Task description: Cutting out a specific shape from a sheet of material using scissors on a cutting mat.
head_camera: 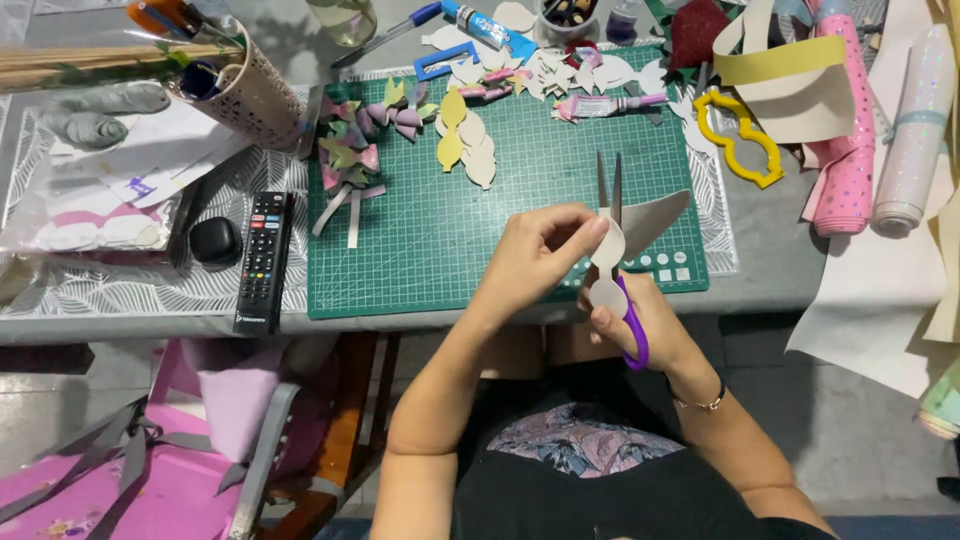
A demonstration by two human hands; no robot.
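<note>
Person's cutting a beige bow-shaped cutout [608, 262] w/ purple-handled scissors [620, 255], right at the near edge of the green cutting mat [520, 170]. Left hand [540, 255] pinches the cutout btwn thumb and fingertips at its upper lobe, so fingers are closed on it, not loose. Right hand [640, 325] is curled thru the scissor loops, gripping them; blades point straight up and away from the body, slightly parted. Cutout's long axis runs roughly top-to-bottom, parallel to the blades, and it sits just left of them, touching. Larger beige sheet [655, 212] fans off to the right of the blades. Left hand is the nearer one to the piece. Black remote [263, 260] lies well off left, yellow template [740, 140] far right.
</note>
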